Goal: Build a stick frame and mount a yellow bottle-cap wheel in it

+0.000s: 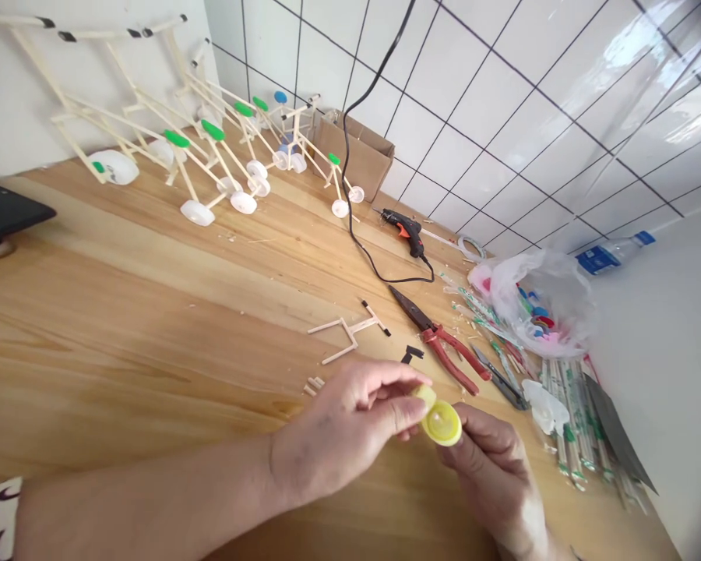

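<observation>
Between thumb and fingers, my left hand (pixel 344 425) pinches a pale yellow bottle cap (pixel 425 393). My right hand (pixel 496 475) grips a second yellow cap (pixel 442 425), its hollow side facing up toward me. The two caps are side by side and seem to touch. Just beyond my left hand lies a small frame of thin wooden sticks (pixel 354 335) with black tips on its crossbar. Short stick pieces (pixel 314 386) are partly hidden by that hand. A bent black strip (pixel 412 354) lies past my fingertips, beside red-handled pliers (pixel 438 336).
Several stick-built tricycle models (pixel 195 210) stand at the back left near a cardboard box (pixel 356 152). A black glue gun (pixel 406 230) trails its cord. At right are a cutter knife (pixel 499 379), a plastic bag of caps (pixel 552 300) and wrapped sticks (pixel 569 421). A tablet (pixel 12 214) sits left.
</observation>
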A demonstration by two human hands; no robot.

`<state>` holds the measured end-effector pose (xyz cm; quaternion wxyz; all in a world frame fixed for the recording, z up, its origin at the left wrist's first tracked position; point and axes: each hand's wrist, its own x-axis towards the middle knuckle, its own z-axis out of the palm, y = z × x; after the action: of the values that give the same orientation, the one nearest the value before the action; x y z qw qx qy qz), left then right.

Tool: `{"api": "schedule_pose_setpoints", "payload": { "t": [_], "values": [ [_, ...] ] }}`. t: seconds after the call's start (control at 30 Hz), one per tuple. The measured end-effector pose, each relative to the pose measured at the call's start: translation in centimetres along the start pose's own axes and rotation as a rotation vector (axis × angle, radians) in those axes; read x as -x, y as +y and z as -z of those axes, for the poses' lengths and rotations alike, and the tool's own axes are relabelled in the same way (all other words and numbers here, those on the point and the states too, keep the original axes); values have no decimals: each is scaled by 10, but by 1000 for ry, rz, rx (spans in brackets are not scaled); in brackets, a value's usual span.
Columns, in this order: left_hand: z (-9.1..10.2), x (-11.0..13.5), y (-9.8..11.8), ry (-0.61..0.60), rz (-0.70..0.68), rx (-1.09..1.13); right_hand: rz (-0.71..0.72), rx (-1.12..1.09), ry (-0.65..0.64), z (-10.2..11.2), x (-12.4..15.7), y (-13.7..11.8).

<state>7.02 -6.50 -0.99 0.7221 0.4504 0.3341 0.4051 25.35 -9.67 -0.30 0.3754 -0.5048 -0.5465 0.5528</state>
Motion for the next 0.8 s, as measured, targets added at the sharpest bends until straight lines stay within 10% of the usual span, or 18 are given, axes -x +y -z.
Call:
{"api": "schedule_pose_setpoints", "payload": {
  "t": [0.23, 0.8],
  "values": [
    [4, -9, -4, -12, 178, 442, 117, 211, 32, 12, 3, -1],
    [6, -8, -4, 38, 237, 394, 535, 712, 6, 12, 3, -5]
  ]
}}
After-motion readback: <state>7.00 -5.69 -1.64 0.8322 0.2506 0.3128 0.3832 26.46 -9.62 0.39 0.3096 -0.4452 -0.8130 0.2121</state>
